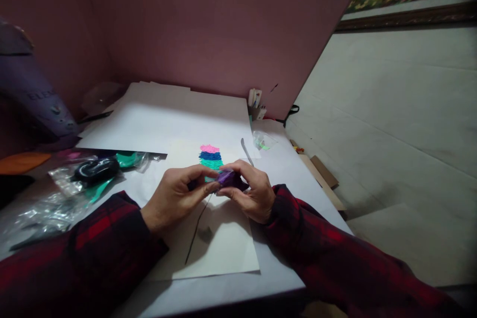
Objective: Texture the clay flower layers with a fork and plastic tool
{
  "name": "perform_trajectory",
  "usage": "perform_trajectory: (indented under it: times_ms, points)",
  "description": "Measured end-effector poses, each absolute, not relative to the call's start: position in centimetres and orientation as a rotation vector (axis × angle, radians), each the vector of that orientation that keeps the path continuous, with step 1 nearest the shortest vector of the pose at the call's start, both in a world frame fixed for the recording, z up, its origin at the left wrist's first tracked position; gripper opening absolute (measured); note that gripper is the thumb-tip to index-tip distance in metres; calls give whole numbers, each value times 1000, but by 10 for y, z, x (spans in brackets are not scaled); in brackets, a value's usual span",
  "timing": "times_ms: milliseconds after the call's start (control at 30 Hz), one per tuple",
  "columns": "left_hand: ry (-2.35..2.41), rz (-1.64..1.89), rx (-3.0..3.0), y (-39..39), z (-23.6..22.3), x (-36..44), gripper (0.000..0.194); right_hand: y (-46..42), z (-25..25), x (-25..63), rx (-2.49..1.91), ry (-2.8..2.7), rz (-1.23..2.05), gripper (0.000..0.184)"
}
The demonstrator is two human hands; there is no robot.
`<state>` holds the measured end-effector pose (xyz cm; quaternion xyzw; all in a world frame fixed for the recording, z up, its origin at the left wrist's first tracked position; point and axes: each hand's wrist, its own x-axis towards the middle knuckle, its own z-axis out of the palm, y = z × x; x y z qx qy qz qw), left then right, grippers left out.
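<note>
Both hands meet over a sheet of off-white paper (238,248). My left hand (179,194) pinches the left side of a soft, shiny purple piece (228,179), perhaps clay or a wrapper; I cannot tell which. On its right side, my right hand (253,189) grips the same piece between thumb and fingers. Just beyond the fingers, rough bands of pink (209,148), dark blue (209,156) and teal (210,164) lie stacked on the paper, the teal partly hidden by the hands. A thin dark line (196,231) runs down the sheet below them.
A slim grey metal tool (246,150) lies beyond my right hand, near a small clear bag (264,140). Large white sheets (186,109) cover the back. Clear plastic packets (55,208) and a black lump (95,171) crowd the left, before a purple container (37,89).
</note>
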<state>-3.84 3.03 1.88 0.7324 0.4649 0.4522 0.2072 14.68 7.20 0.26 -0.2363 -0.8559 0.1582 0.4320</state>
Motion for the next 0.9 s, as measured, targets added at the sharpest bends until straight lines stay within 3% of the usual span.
perform_trajectory:
  times_ms: [400,900]
  points:
    - [1123,1108,1584,33,16,-41,12,67,2,145,-551,-2127,421,33]
    - [1180,1129,1587,31,22,-38,8,64,3,145,-639,-2219,545,39]
